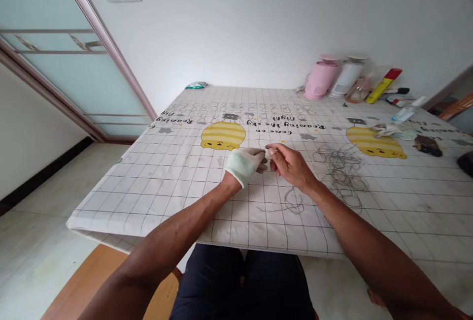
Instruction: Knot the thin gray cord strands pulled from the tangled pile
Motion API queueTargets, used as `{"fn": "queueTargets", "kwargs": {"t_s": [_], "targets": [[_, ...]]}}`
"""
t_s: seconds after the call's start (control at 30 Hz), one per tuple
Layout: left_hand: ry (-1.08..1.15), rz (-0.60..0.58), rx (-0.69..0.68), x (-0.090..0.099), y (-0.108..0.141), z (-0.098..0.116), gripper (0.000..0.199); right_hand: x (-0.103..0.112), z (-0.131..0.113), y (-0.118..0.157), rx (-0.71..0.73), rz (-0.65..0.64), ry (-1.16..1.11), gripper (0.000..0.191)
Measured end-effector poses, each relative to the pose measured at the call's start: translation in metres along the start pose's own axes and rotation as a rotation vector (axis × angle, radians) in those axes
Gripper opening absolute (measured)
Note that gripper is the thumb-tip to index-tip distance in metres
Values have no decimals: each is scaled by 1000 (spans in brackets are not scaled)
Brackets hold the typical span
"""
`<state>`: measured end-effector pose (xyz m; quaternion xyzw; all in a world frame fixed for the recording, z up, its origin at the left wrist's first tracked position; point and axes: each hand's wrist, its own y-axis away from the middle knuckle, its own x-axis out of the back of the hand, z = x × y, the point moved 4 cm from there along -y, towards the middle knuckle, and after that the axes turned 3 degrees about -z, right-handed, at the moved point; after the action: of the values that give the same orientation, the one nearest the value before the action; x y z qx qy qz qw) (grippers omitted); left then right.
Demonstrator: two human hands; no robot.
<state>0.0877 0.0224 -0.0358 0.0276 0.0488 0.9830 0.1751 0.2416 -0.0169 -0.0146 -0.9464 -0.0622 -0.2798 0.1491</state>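
Note:
My left hand (247, 162), in a white glove with a pale green cuff, is closed over the middle of the table, its fingers curled. Right beside it, my bare right hand (291, 164) pinches with thumb and forefinger. The fingertips of both hands nearly meet around a thin grey wire, of which only a faint bit shows above them; the rest is hidden. To the right of my right hand lies a loose tangle of thin grey wire (342, 170). A smaller wire coil (293, 203) rests nearer the front edge. Several wire rings (258, 109) form rows farther back.
A checked tablecloth (148, 207) covers the table against the wall. At the back right stand a pink cylinder (320, 80), a white one (346, 79), a bottle (358, 90) and a yellow-red box (383, 86). A clear bottle (406, 112), a glove (393, 129) and a dark block (427, 146) lie right.

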Motion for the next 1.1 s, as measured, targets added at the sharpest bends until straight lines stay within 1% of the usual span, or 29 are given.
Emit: {"fn": "queueTargets", "kwargs": {"t_s": [0.07, 0.23, 0.33, 0.43, 0.53, 0.63, 0.73, 0.8, 0.87, 0.93, 0.97, 1.03, 1.1], "targets": [[-8, 31, 11, 2, 0, 1, 21, 2, 1, 0, -22, 28, -8, 45], [-33, 32, 9, 4, 2, 5, 25, -2, 3, -2, -36, 33, 50, 36], [-25, 25, 12, 4, 4, 7, 22, -4, 4, -3, -37, 42, 77, 33], [-17, 15, 15, 5, 5, 8, 19, 0, 4, -4, -63, 84, 73, 30], [-42, 47, 21, 7, 6, 8, 24, 6, 8, -6, -104, 112, 66, 30], [-119, 75, 21, 8, 5, 6, 26, 14, 16, -9, -174, 134, 24, 27], [-286, 98, 1, 7, 3, 3, 28, 22, 23, -12, -286, 125, -36, 25], [-380, 108, -18, 7, 2, 1, 31, 32, 20, -13, -310, 105, -11, 24], [-433, 101, -33, 7, 2, -1, 32, 44, 11, -15, -286, 86, 74, 24], [-477, 87, -50, 7, 3, -1, 33, 62, 5, -17, -268, 67, 177, 23], [-498, 79, -55, 7, 4, 0, 33, 73, 5, -19, -279, 65, 219, 23], [-536, 63, -61, 6, 6, 1, 33, 100, 18, -23, -354, 82, 279, 23], [-553, 55, -55, 6, 7, 2, 33, 132, 43, -28, -441, 133, 316, 23]]}}
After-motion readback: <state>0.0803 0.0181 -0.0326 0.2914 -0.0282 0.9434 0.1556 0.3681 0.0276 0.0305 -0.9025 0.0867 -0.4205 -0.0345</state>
